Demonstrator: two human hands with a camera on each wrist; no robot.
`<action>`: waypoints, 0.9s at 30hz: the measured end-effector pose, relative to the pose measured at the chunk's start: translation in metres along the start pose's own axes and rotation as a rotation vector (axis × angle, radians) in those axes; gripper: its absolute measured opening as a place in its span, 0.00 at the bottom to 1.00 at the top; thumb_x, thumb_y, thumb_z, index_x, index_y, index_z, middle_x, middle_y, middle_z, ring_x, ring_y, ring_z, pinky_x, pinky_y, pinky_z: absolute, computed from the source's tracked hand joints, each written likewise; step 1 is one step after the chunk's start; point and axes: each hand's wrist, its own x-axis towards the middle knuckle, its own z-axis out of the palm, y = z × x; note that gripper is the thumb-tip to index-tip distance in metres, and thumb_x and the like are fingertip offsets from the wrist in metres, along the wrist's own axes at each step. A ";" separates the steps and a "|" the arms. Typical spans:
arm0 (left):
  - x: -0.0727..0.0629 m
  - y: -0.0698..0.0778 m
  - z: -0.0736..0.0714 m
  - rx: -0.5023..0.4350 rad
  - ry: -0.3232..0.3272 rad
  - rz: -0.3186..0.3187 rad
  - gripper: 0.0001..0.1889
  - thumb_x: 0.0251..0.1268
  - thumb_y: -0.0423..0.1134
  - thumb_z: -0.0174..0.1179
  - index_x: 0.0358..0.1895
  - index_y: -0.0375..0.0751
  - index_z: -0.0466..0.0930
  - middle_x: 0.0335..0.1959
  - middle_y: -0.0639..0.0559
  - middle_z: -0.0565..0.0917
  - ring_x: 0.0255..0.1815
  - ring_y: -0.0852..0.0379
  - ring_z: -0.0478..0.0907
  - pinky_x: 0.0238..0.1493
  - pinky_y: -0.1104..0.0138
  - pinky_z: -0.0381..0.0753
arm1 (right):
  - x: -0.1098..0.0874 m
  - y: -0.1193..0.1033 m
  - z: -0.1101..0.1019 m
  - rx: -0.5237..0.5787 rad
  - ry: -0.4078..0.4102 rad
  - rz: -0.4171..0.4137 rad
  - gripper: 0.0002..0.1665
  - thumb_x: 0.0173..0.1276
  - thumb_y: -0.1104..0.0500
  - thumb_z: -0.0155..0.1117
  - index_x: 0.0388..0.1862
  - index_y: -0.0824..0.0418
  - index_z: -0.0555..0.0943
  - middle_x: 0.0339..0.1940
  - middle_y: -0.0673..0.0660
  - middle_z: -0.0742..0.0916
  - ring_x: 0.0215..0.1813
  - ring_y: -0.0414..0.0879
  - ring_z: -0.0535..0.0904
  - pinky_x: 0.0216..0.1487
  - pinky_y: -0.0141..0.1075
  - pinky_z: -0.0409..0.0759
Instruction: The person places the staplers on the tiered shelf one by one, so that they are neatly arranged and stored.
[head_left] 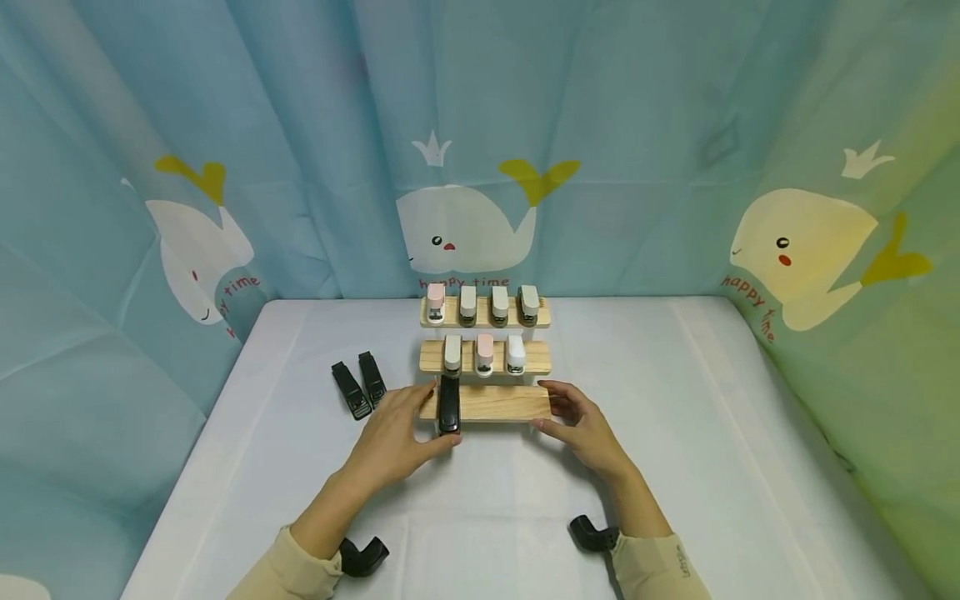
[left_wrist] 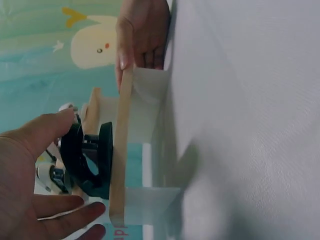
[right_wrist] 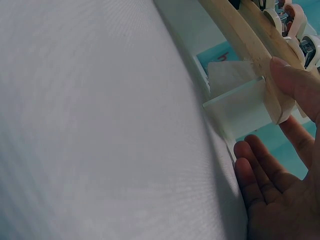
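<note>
A black stapler [head_left: 449, 405] sits lengthwise on the left part of the lowest wooden shelf board [head_left: 506, 403]. My left hand [head_left: 393, 435] is around it, thumb tip right at its near end and the other fingers loosely extended on its left side. In the left wrist view, the stapler [left_wrist: 87, 160] rests against the board [left_wrist: 121, 155]. My right hand [head_left: 585, 425] pinches the board's right end, thumb on the front edge and index finger behind. Its other fingers hang loosely below in the right wrist view, beside the translucent support [right_wrist: 240, 107].
Two black staplers [head_left: 351, 390] lie on the white table left of the rack. Several small pastel staplers stand on the middle board [head_left: 431, 357] and top board [head_left: 483, 313]. A blue whale-print curtain [head_left: 637, 167] hangs behind the table.
</note>
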 end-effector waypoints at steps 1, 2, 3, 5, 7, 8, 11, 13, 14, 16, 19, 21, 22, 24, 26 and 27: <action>-0.001 -0.001 -0.001 -0.001 0.008 0.006 0.49 0.56 0.66 0.73 0.77 0.43 0.69 0.70 0.46 0.79 0.72 0.42 0.71 0.70 0.46 0.74 | 0.000 0.000 0.000 -0.001 0.001 -0.004 0.37 0.66 0.59 0.77 0.73 0.54 0.74 0.66 0.62 0.82 0.67 0.57 0.77 0.67 0.40 0.76; -0.001 -0.003 -0.002 -0.003 0.015 0.008 0.49 0.56 0.66 0.73 0.76 0.43 0.70 0.69 0.47 0.79 0.72 0.43 0.71 0.70 0.46 0.75 | 0.000 0.000 0.000 0.000 0.001 -0.008 0.37 0.66 0.59 0.77 0.73 0.55 0.74 0.66 0.62 0.82 0.67 0.57 0.77 0.66 0.39 0.77; -0.002 -0.004 -0.003 -0.007 0.024 0.009 0.48 0.56 0.66 0.73 0.76 0.44 0.70 0.68 0.47 0.80 0.72 0.43 0.72 0.70 0.46 0.75 | 0.000 0.000 0.000 0.002 0.002 -0.012 0.37 0.65 0.59 0.77 0.73 0.55 0.74 0.66 0.62 0.82 0.67 0.58 0.77 0.66 0.38 0.77; -0.004 -0.008 -0.006 -0.021 0.042 0.013 0.45 0.58 0.63 0.73 0.75 0.44 0.72 0.67 0.49 0.80 0.72 0.43 0.72 0.70 0.46 0.75 | 0.000 0.000 0.000 0.006 0.003 -0.019 0.38 0.65 0.59 0.77 0.72 0.56 0.74 0.65 0.63 0.82 0.66 0.58 0.77 0.66 0.37 0.77; -0.005 -0.011 -0.009 -0.032 0.064 0.015 0.42 0.60 0.61 0.73 0.74 0.43 0.73 0.66 0.50 0.81 0.72 0.44 0.72 0.70 0.45 0.75 | 0.000 0.000 0.000 0.009 0.007 -0.022 0.38 0.65 0.59 0.78 0.72 0.56 0.75 0.65 0.63 0.83 0.66 0.58 0.77 0.65 0.36 0.77; -0.006 -0.013 -0.011 -0.034 0.075 0.017 0.41 0.61 0.60 0.73 0.73 0.43 0.73 0.65 0.50 0.81 0.71 0.44 0.73 0.70 0.46 0.75 | 0.000 0.000 0.000 0.009 0.007 -0.021 0.37 0.65 0.59 0.78 0.72 0.56 0.75 0.65 0.63 0.82 0.66 0.58 0.77 0.65 0.35 0.77; -0.008 -0.020 -0.016 -0.038 0.107 0.025 0.37 0.64 0.57 0.72 0.72 0.43 0.74 0.64 0.50 0.82 0.69 0.46 0.75 0.67 0.47 0.77 | 0.000 0.001 0.000 0.005 0.007 -0.020 0.37 0.65 0.59 0.78 0.72 0.55 0.75 0.66 0.63 0.82 0.67 0.57 0.77 0.66 0.36 0.77; -0.009 -0.025 -0.020 -0.038 0.120 0.022 0.36 0.64 0.55 0.72 0.71 0.43 0.75 0.63 0.50 0.82 0.67 0.46 0.75 0.66 0.47 0.78 | 0.000 0.001 0.000 0.003 0.007 -0.020 0.37 0.65 0.59 0.78 0.72 0.55 0.75 0.66 0.63 0.82 0.67 0.57 0.77 0.65 0.35 0.77; -0.009 -0.027 -0.022 -0.038 0.120 0.014 0.35 0.65 0.55 0.72 0.71 0.44 0.75 0.63 0.49 0.82 0.67 0.46 0.75 0.65 0.47 0.78 | 0.001 0.000 0.000 0.003 0.007 -0.022 0.37 0.65 0.59 0.78 0.72 0.55 0.75 0.66 0.63 0.82 0.67 0.57 0.77 0.65 0.35 0.77; -0.009 -0.033 -0.027 -0.037 0.121 -0.005 0.34 0.65 0.54 0.71 0.71 0.45 0.74 0.65 0.48 0.81 0.68 0.44 0.74 0.67 0.46 0.77 | 0.000 -0.001 0.000 0.004 0.008 -0.024 0.37 0.64 0.60 0.78 0.72 0.56 0.75 0.66 0.63 0.82 0.67 0.57 0.77 0.65 0.34 0.77; -0.008 -0.039 -0.033 -0.034 0.126 -0.035 0.34 0.65 0.53 0.72 0.72 0.44 0.74 0.67 0.45 0.79 0.71 0.40 0.72 0.69 0.43 0.74 | 0.000 -0.001 0.000 0.005 0.008 -0.024 0.37 0.64 0.60 0.78 0.72 0.56 0.75 0.66 0.63 0.82 0.67 0.57 0.77 0.65 0.33 0.77; -0.008 -0.043 -0.036 -0.030 0.132 -0.059 0.35 0.66 0.53 0.71 0.72 0.43 0.73 0.68 0.43 0.78 0.70 0.39 0.71 0.68 0.42 0.74 | 0.000 -0.001 0.000 0.003 0.007 -0.022 0.37 0.64 0.60 0.78 0.72 0.56 0.75 0.66 0.63 0.82 0.67 0.57 0.77 0.65 0.34 0.77; -0.007 -0.045 -0.038 -0.028 0.135 -0.070 0.35 0.66 0.53 0.71 0.72 0.43 0.73 0.69 0.42 0.78 0.69 0.39 0.71 0.66 0.42 0.75 | 0.000 -0.001 0.000 0.002 0.007 -0.020 0.37 0.64 0.59 0.78 0.72 0.56 0.75 0.66 0.63 0.82 0.67 0.57 0.77 0.65 0.35 0.77; -0.006 -0.050 -0.042 -0.028 0.139 -0.096 0.36 0.66 0.54 0.71 0.73 0.42 0.72 0.69 0.41 0.77 0.67 0.39 0.70 0.64 0.42 0.75 | 0.000 0.000 0.000 0.000 0.007 -0.018 0.37 0.64 0.59 0.78 0.72 0.56 0.75 0.66 0.63 0.82 0.67 0.58 0.77 0.66 0.36 0.77; -0.004 -0.054 -0.045 -0.028 0.144 -0.117 0.37 0.66 0.54 0.71 0.73 0.41 0.71 0.70 0.39 0.75 0.68 0.38 0.68 0.64 0.42 0.74 | 0.000 0.000 0.000 -0.001 0.006 -0.013 0.38 0.64 0.59 0.78 0.72 0.55 0.75 0.66 0.63 0.82 0.67 0.58 0.77 0.66 0.36 0.77; -0.003 -0.056 -0.047 -0.026 0.145 -0.126 0.38 0.66 0.54 0.71 0.74 0.41 0.70 0.71 0.39 0.74 0.70 0.38 0.67 0.66 0.41 0.73 | 0.000 0.000 0.000 0.000 0.006 -0.012 0.38 0.64 0.59 0.78 0.72 0.55 0.75 0.66 0.62 0.82 0.67 0.58 0.77 0.66 0.36 0.77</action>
